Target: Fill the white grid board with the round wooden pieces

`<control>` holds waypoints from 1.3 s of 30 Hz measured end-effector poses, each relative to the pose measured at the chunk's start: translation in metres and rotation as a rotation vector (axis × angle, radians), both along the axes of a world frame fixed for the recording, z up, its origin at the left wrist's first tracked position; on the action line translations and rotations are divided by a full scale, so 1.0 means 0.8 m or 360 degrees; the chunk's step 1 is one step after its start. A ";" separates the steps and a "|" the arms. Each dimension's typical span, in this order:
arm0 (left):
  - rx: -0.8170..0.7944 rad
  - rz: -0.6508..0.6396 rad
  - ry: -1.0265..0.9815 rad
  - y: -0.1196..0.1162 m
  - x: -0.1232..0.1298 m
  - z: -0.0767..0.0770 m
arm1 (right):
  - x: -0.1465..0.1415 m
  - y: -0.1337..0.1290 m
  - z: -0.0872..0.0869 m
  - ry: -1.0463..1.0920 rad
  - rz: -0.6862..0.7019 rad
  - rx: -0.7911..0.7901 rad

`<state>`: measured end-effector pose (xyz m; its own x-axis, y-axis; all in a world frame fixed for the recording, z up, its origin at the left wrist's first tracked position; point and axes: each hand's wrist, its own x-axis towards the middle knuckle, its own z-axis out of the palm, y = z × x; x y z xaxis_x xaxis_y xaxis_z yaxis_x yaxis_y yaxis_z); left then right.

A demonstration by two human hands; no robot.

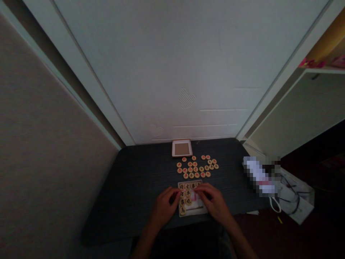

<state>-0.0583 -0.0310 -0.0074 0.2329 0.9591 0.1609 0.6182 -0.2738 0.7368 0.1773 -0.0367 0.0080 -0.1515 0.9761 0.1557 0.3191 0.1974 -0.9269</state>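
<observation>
A shallow rectangular box (196, 212) lies at the front of the dark table, with several round Chinese chess pieces (188, 201) with black characters in rows along its top and left. My left hand (165, 205) is at its left edge, thumb and forefinger closed together beside a piece; what they grip, if anything, is hidden. Over the box's upper right, my right hand (213, 200) has its fingers pinched at a Chinese chess piece (198, 183), partly hidden by the fingers. Beyond the box, several loose pieces (190, 169), with red or black characters, lie face up.
The box's lid (182, 140), or a second shallow tray, rests at the back of the dark table (129, 183) against a white panel (161, 72). At the right edge is a blurred-out item (258, 176). Below it stands a white container (299, 210) with black cables.
</observation>
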 end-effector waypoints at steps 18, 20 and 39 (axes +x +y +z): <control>0.0036 0.0005 -0.0004 0.000 0.000 -0.003 | -0.014 -0.007 -0.001 -0.0889 -0.0060 0.0371; 0.0045 -0.0003 -0.0014 0.000 0.000 -0.004 | -0.014 -0.007 0.001 -0.0944 -0.0070 0.0382; 0.0073 0.0001 -0.0004 0.000 0.000 -0.007 | -0.015 -0.009 0.002 -0.1071 -0.0072 0.0425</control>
<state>-0.0584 -0.0306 -0.0128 0.2318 0.9508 0.2054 0.6165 -0.3069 0.7251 0.1649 -0.0436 0.0093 -0.2587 0.9253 0.2772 0.8167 0.3628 -0.4488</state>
